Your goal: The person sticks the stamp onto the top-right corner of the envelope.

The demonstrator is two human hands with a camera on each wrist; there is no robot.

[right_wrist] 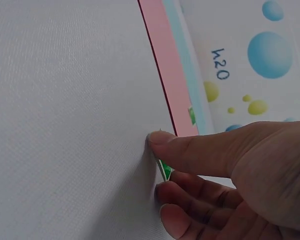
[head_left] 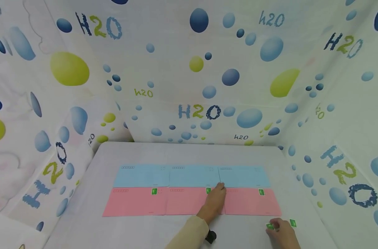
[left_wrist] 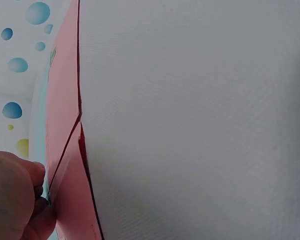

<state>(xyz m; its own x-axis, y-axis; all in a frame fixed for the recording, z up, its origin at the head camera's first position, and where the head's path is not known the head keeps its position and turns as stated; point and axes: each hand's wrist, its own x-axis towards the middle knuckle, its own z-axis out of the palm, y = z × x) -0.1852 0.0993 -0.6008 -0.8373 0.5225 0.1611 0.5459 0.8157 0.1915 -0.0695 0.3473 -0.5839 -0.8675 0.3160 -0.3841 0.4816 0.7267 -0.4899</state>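
Note:
Green stamp [head_left: 270,226] is pinched between thumb and fingers of my right hand [head_left: 282,232], low at the right over the white table. The right wrist view shows the stamp [right_wrist: 166,170] on edge beneath the thumb, partly covered. My left hand [head_left: 214,202] reaches to the seam between the rows, its bent fingertips resting on the envelopes there. Three blue envelopes [head_left: 193,176] form the back row; three pink envelopes [head_left: 189,204] form the front row. Each pink one bears a green stamp [head_left: 154,191] near its top right corner; the left hand partly covers the middle envelope.
Another green stamp [head_left: 293,223] lies loose on the white table [head_left: 83,228], just right of my right hand. A patterned curtain with bubbles [head_left: 176,69] surrounds the table at the back and sides. A small black device [head_left: 211,237] sits by the left wrist.

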